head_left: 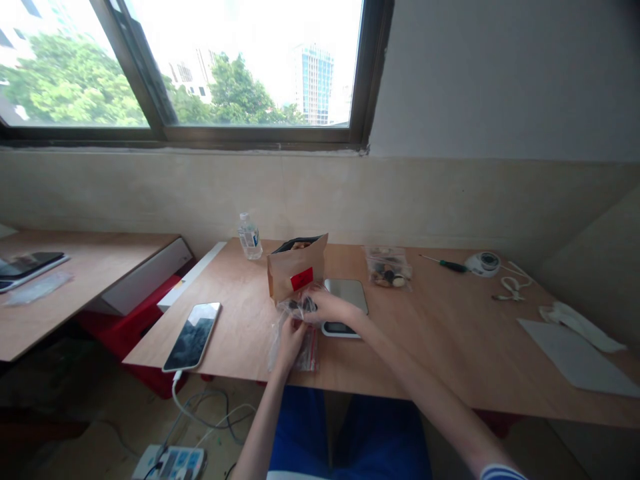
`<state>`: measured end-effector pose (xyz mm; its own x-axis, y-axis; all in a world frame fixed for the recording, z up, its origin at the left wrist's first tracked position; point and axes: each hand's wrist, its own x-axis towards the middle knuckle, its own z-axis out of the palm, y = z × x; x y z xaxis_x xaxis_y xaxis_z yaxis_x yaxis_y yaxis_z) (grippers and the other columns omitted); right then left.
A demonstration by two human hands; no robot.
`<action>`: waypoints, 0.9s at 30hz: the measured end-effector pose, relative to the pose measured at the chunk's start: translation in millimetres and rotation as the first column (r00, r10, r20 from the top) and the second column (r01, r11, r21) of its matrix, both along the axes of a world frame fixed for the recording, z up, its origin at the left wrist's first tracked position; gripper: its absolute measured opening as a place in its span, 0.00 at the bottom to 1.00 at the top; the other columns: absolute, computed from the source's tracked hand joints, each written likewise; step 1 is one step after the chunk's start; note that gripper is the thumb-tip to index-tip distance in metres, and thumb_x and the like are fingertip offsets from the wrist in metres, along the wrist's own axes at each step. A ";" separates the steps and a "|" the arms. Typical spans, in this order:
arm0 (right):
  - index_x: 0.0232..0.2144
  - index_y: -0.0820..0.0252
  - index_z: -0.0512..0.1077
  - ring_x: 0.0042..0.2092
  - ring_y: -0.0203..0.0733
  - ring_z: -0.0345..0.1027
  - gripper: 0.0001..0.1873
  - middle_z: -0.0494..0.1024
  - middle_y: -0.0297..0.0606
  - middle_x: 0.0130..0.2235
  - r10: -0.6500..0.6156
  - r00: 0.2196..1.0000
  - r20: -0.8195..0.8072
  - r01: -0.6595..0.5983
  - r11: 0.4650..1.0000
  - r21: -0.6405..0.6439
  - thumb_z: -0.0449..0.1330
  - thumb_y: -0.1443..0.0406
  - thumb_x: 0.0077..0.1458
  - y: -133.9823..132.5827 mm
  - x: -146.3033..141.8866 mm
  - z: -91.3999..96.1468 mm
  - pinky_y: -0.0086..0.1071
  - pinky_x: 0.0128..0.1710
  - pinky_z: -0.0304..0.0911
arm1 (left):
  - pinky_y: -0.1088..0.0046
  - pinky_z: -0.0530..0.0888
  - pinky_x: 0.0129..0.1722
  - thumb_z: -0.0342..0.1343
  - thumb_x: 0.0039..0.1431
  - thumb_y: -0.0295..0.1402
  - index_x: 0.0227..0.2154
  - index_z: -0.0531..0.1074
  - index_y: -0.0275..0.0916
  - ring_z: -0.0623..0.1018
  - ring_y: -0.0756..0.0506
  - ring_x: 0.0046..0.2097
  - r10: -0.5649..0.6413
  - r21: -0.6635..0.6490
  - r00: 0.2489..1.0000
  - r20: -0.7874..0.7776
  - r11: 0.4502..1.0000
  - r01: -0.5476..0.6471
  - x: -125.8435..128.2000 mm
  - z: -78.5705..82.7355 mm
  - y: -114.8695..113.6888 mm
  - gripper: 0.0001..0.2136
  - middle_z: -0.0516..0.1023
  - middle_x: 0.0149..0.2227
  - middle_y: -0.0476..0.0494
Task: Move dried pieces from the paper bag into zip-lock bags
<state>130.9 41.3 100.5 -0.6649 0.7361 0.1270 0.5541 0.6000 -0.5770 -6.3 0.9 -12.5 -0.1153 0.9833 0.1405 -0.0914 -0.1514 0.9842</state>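
Note:
A clear zip bag [299,307] with a few dark pieces in it lies in front of the brown paper bag [285,283]. My left hand [291,339] grips this zip bag from below, its fingers closed on the plastic. From the right, my right hand [326,307] has its fingers curled on the zip bag's upper part, partly covering the dark pieces. The paper bag stands upright with its top open and a red label on its front. A small kitchen scale [349,293] sits just right of my right hand, partly behind my forearm. More clear plastic lies under my left hand.
A phone [193,337] on a charging cable lies at the left, a water bottle [249,237] near the wall. Further right are a zip bag of round pieces [389,268], a screwdriver [447,264], a dome camera [483,264] and a white sheet [575,353].

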 end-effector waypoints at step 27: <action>0.37 0.61 0.74 0.37 0.40 0.67 0.07 0.75 0.39 0.36 0.071 0.932 0.355 -0.046 0.996 -0.080 0.56 0.66 0.57 20.6 32.1 79.1 0.27 0.35 0.57 | 0.73 0.74 0.34 0.63 0.48 0.36 0.43 0.68 0.42 0.76 0.50 0.33 -0.093 -0.109 0.889 0.449 0.982 0.157 -4.3 10.7 -6.0 0.18 0.75 0.39 0.47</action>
